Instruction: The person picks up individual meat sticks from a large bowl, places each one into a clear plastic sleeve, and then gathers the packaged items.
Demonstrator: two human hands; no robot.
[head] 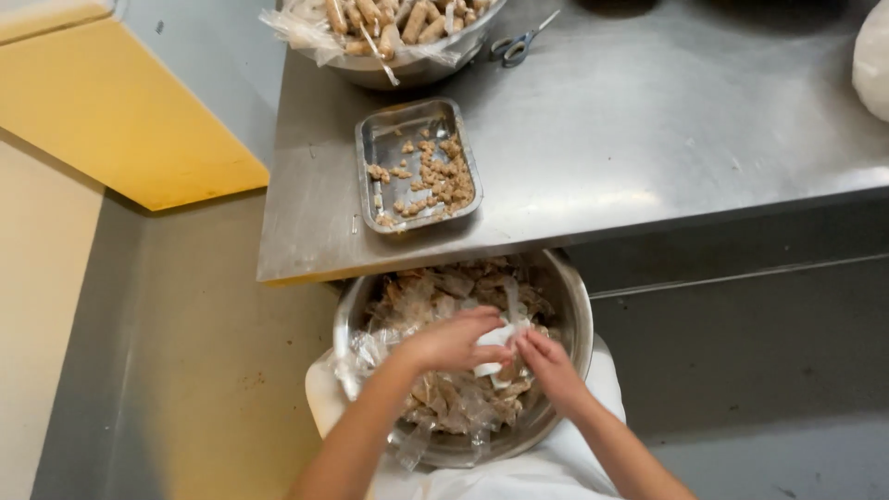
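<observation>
At the upper left of the frame lies a yellow board (111, 111), beside the steel tabletop (648, 148) that fills the upper middle and right. On the tabletop's left part sits a small tray (375, 139) with brown crumbs and bits spread mostly over its right half. Above it, at the top edge, a large bowl (417, 69) holds pale brown sticks in clear plastic, and scissors (519, 44) lie just right of that bowl. A white bag (873, 60) shows at the far right edge.

Below the tabletop's front edge, in the lower middle of the frame, a round steel basin (574, 306) rests on the person's lap, over a white apron (528, 477). It is full of crumpled clear wrappers (435, 296) with brownish scraps.

Both hands meet over the basin's centre. The left hand (454, 341) is curled, fingers bent down and closed on a small white piece (495, 338). The right hand (546, 363) comes in from the lower right, its fingertips pinched on the same white piece from the other side. The two hands touch or nearly touch at the piece, which sits just above the wrappers, near the middle of the basin. What the white piece is cannot be told for sure.
</observation>
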